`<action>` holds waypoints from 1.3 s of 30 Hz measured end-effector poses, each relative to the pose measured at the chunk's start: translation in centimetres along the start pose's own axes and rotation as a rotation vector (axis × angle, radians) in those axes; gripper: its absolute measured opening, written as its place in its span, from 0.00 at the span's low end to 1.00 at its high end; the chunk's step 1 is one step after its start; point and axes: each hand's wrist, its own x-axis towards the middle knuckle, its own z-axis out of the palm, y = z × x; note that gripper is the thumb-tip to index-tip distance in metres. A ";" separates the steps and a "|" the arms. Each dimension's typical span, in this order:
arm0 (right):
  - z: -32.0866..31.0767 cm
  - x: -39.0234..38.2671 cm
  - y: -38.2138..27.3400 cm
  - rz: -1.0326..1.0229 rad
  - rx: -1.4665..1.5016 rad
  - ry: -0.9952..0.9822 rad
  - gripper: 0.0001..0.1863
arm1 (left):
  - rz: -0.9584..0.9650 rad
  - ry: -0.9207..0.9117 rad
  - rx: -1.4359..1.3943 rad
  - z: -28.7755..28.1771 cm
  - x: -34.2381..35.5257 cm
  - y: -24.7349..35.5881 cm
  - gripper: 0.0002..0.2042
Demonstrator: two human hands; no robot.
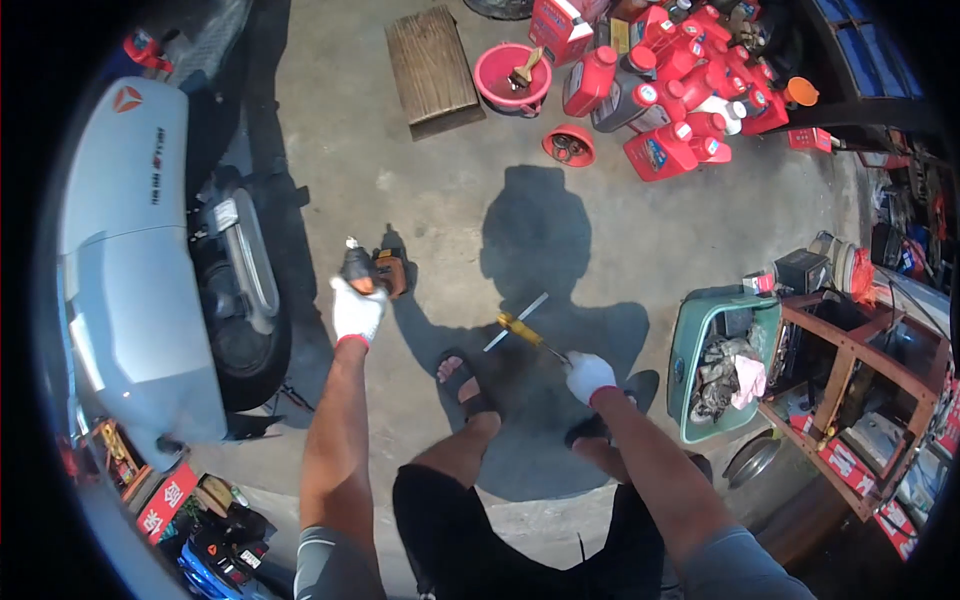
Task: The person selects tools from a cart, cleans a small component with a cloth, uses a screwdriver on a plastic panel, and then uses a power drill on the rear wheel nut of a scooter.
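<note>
My left hand point(358, 312), in a white glove with a red cuff, is closed around a black and orange cordless impact wrench point(360, 266). The wrench's silver tip points away from me. My right hand point(588, 378), gloved the same way, grips the metal shaft end of a T-handle wrench point(523, 329). Its yellow grip and silver crossbar reach out to the upper left of that hand, above the concrete floor. The fingers of my right hand are partly hidden by the glove's back.
A grey-white scooter point(130, 240) stands on the left. Ahead are a wooden block point(432, 70), a pink bucket point(490, 75) with a brush point(526, 68), a red bowl point(583, 158) and several red bottles point(660, 150). On the right, a green bin point(680, 385) with rags adjoins a rusty metal frame point(850, 345).
</note>
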 end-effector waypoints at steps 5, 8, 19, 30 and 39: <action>6.6 9.1 5.1 -0.073 0.084 0.200 0.12 | 0.152 0.194 -0.222 3.8 0.0 3.7 0.35; 7.6 12.6 4.3 -0.089 0.049 0.247 0.13 | 0.194 0.301 -0.256 4.8 -0.8 0.4 0.35; -13.6 31.2 5.1 0.042 0.249 0.833 0.30 | 0.271 0.297 -0.286 5.5 -0.3 0.2 0.33; -13.3 36.6 8.5 0.187 1.450 0.426 0.13 | 0.277 0.312 -0.224 4.9 0.1 1.2 0.33; -19.0 17.0 9.8 -0.145 0.088 0.147 0.18 | 0.527 0.218 -0.471 7.2 3.9 -3.2 0.25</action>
